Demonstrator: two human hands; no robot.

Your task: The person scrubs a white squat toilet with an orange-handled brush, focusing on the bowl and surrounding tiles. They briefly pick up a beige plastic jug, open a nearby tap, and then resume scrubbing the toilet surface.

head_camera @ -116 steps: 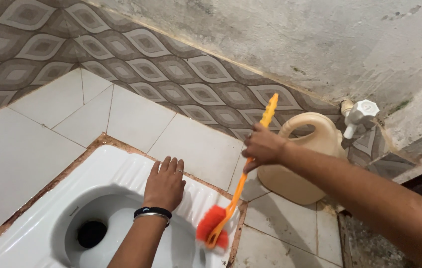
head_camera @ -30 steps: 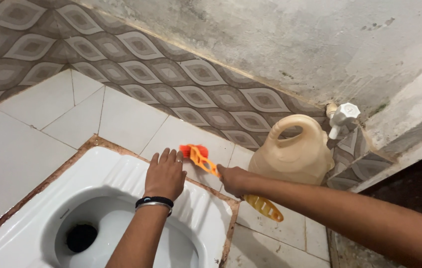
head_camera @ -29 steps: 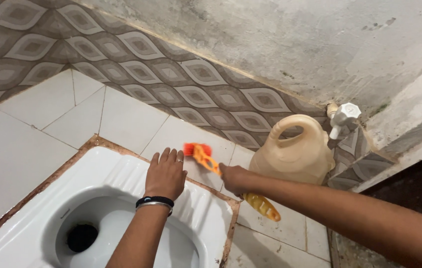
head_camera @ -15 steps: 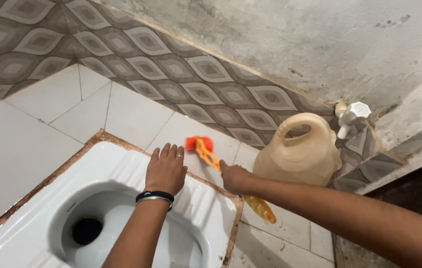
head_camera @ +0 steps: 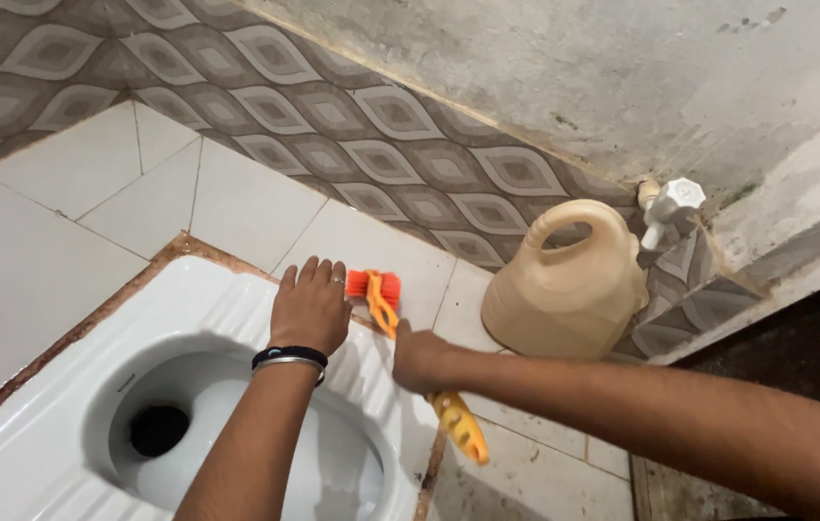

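White glazed ceramic filled the lower left of the view: a squat toilet pan (head_camera: 63,415) set flush into the tiled floor (head_camera: 34,260), with a ribbed footrest and a dark drain hole. The person's left hand (head_camera: 310,309) lay flat on that ribbed rim, palm down, fingers close together and holding nothing; a ring and 2 wristbands, 1 black and 1 silvery, showed on it. The right hand (head_camera: 420,357) was closed in a fist around the middle of an orange plastic scrubbing brush (head_camera: 400,342), whose slotted handle end stuck out below the fist, near the pan's corner. The brush's red bristle head rested on the floor tile just beside the left fingertips, at the brown, stained grout seam along the pan's far edge. The step in hand looked like scrubbing that seam; the next stroke would seemingly need firm downward pressure and short passes that stay clear of the bracing fingers. A cream, smooth plastic jug (head_camera: 564,289) with a looped handle stood near, against a wall of grey patterned tiles (head_camera: 352,125), under a white tap (head_camera: 670,207) and rough, blotchy plaster
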